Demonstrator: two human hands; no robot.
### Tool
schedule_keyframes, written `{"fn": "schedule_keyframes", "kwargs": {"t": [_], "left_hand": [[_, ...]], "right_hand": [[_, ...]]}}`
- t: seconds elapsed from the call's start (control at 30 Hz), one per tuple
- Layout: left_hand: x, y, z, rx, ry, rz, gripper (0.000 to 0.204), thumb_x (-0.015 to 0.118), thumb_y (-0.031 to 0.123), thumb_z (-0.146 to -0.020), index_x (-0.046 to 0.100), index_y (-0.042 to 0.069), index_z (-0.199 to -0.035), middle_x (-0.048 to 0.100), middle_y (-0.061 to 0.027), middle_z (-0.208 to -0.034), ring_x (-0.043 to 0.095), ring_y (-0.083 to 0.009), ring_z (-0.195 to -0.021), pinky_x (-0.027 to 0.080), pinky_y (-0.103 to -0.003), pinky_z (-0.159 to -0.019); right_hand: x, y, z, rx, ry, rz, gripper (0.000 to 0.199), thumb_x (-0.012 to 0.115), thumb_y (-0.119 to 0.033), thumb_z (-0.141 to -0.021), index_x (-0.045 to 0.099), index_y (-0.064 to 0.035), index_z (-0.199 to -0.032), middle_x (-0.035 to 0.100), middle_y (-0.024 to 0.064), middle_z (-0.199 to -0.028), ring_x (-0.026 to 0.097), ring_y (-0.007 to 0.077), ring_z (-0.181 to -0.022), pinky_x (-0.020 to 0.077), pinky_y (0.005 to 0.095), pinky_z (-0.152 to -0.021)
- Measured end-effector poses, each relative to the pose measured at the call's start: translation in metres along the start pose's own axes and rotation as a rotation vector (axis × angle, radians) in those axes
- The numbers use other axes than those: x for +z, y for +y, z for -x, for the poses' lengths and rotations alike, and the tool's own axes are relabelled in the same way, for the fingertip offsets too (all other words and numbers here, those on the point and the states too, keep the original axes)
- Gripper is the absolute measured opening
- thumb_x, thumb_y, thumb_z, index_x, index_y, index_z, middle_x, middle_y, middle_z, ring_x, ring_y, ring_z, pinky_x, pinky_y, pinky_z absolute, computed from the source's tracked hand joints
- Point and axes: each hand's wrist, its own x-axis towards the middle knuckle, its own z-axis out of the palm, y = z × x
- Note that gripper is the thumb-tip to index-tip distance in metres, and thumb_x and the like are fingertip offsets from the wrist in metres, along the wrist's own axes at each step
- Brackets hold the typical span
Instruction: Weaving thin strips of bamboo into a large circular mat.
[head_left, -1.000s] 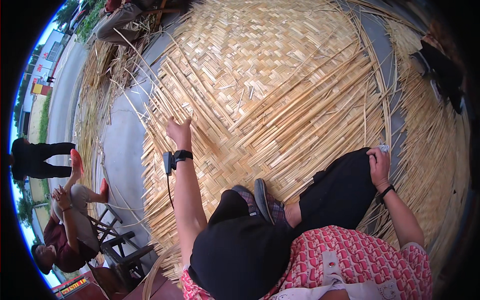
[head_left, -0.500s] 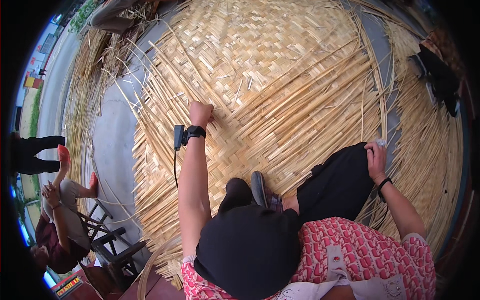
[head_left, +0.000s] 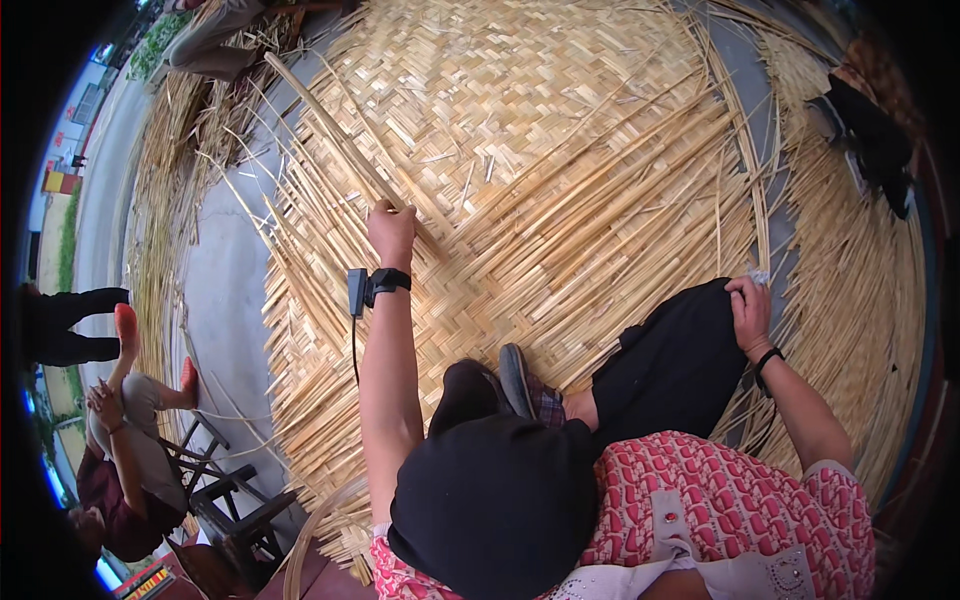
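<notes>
at the far left of the frame, a person in a maroon top sits sideways beside a dark stool. left of centre, the left hand has its fingers curled closed around the lower part of a long pale strip, with almost no gap between fingers and thumb. the strip lies between the upper left and the middle of the frame, above a woven mat and past its edge. gripped at one end only, its long free length could swing, snag on the loose strips beside it, or crack if bent sharply; a tug against a caught tip would be the likely cause. its long axis runs diagonally, the free tip pointing to the upper left, the held part toward the centre. right of centre, a band of strips slants the other way, rising to the right. farther right, the right hand rests on a dark trouser knee, fingers bent, beside a small whitish scrap; at this angle i cannot tell whether it grips the scrap.
</notes>
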Motion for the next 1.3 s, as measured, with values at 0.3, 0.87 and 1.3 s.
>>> {"fn": "schedule_keyframes", "kwargs": {"t": [0.3, 0.87, 1.3], "left_hand": [[-0.037, 0.022, 0.005, -0.029, -0.569, 0.611, 0.017, 0.072, 0.010, -0.087, 0.066, 0.006, -0.102, 0.067, -0.0030, -0.089, 0.066, -0.0149, -0.078, 0.058, -0.028, -0.067], [-0.047, 0.019, -0.015, -0.055, -0.479, 0.452, 0.014, 0.073, 0.007, -0.085, 0.063, 0.005, -0.094, 0.068, -0.0036, -0.082, 0.067, -0.0127, -0.073, 0.059, -0.028, -0.063], [-0.010, 0.006, 0.018, 0.279, 0.302, -0.134, 0.027, 0.076, 0.011, -0.077, 0.050, 0.002, -0.077, 0.054, -0.0056, -0.078, 0.050, -0.0177, -0.068, 0.041, -0.036, -0.063]], "right_hand": [[-0.001, 0.005, 0.003, 0.006, 0.013, 0.008, 0.009, 0.051, -0.013, -0.092, 0.059, -0.0086, -0.094, 0.060, 0.0096, -0.090, 0.054, 0.0319, -0.089, 0.0404, 0.0393, -0.084], [0.001, 0.002, 0.002, 0.007, 0.001, -0.017, 0.010, 0.051, -0.012, -0.091, 0.059, -0.0083, -0.095, 0.059, 0.0095, -0.089, 0.053, 0.0314, -0.087, 0.0401, 0.0391, -0.081], [0.002, 0.000, 0.002, 0.031, 0.007, -0.023, 0.010, 0.050, -0.012, -0.091, 0.059, -0.0079, -0.095, 0.059, 0.0090, -0.090, 0.054, 0.0317, -0.089, 0.0400, 0.0390, -0.084]]}}
